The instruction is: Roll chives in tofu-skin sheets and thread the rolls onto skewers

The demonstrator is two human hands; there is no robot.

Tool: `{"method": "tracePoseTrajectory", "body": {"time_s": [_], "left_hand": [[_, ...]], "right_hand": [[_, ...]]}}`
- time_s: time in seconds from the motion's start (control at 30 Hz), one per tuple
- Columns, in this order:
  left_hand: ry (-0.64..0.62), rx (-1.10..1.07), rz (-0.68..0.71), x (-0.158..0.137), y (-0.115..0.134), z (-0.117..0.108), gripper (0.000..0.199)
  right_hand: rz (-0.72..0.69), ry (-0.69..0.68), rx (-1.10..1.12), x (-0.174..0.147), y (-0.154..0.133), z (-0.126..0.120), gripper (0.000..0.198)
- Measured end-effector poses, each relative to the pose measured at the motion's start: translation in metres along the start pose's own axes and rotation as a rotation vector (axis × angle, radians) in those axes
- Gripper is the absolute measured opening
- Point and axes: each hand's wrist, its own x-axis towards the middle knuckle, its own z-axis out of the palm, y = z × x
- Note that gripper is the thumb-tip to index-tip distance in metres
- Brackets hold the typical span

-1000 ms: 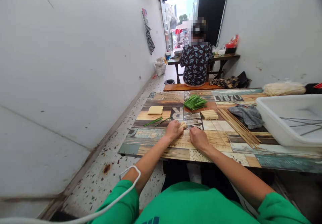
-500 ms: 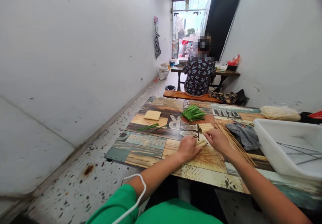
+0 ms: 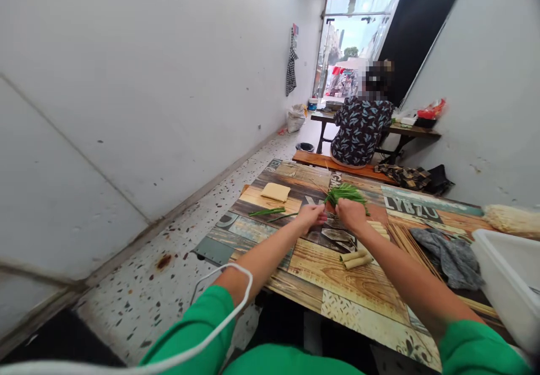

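Observation:
A bundle of green chives lies on the patterned wooden table in front of me. My right hand is closed at the near side of the bundle, its fingertips on some stalks. Just left of it, my left hand has its fingers curled together close to the stalk ends; what they pinch is too small to tell. Nearer to me lie pale yellow rolls, with more rolls partly hidden by my right forearm. A square stack of pale yellow sheets and a few loose chives sit to the left.
Thin wooden sticks and a grey cloth lie right of my arm. A white plastic tub stands at the right edge, a pale bagged bundle behind it. Beyond the table, a person sits on a bench, back turned.
Both hands have left the pale rolls and moved forward to the chives. The rolls now lie free on the table. My view has turned left.

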Motion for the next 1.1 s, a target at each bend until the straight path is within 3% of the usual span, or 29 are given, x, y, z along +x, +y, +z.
{"method": "tracePoseTrajectory", "body": {"time_s": [0.07, 0.17, 0.33, 0.43, 0.5, 0.57, 0.67, 0.73, 0.83, 0.9, 1.0, 1.1], "left_hand": [[0.009, -0.093, -0.028, 0.017, 0.01, 0.021, 0.028], [0.07, -0.063, -0.018, 0.034, 0.016, 0.044, 0.029], [0.201, 0.092, -0.006, 0.039, 0.009, 0.05, 0.024], [0.244, 0.226, 0.047, 0.033, 0.007, 0.047, 0.026], [0.253, 0.429, 0.15, 0.025, 0.009, 0.046, 0.027], [0.249, 0.673, 0.239, 0.015, 0.012, 0.046, 0.025], [0.21, 0.906, 0.273, 0.0, 0.017, 0.043, 0.022], [0.212, 0.963, 0.348, -0.01, 0.021, 0.042, 0.032], [0.194, 0.871, 0.66, -0.024, 0.032, 0.042, 0.053], [0.114, 0.737, 0.834, -0.032, 0.044, 0.041, 0.046], [0.045, 0.592, 0.853, -0.044, 0.066, 0.031, 0.03], [0.047, 0.599, 0.84, -0.054, 0.077, 0.003, 0.023]], "right_hand": [[-0.036, -0.002, -0.018, -0.004, -0.005, -0.002, 0.032], [-0.11, -0.024, -0.027, -0.011, -0.007, -0.004, 0.034], [-0.237, -0.08, 0.079, -0.008, 0.021, -0.007, 0.035], [-0.294, 0.083, 0.056, 0.011, 0.046, -0.011, 0.045], [-0.384, 0.194, -0.022, 0.025, 0.059, -0.015, 0.05], [-0.477, 0.228, -0.102, 0.034, 0.068, -0.023, 0.039], [-0.603, 0.133, -0.194, 0.039, 0.077, -0.044, 0.024], [-0.649, 0.02, -0.247, 0.036, 0.079, -0.064, 0.022], [-0.663, -0.039, -0.283, 0.024, 0.076, -0.101, 0.02], [-0.656, -0.017, -0.279, 0.014, 0.068, -0.126, 0.02], [-0.603, 0.021, -0.257, 0.001, 0.05, -0.157, 0.021], [-0.554, 0.041, -0.213, -0.004, 0.028, -0.172, 0.023]]}}
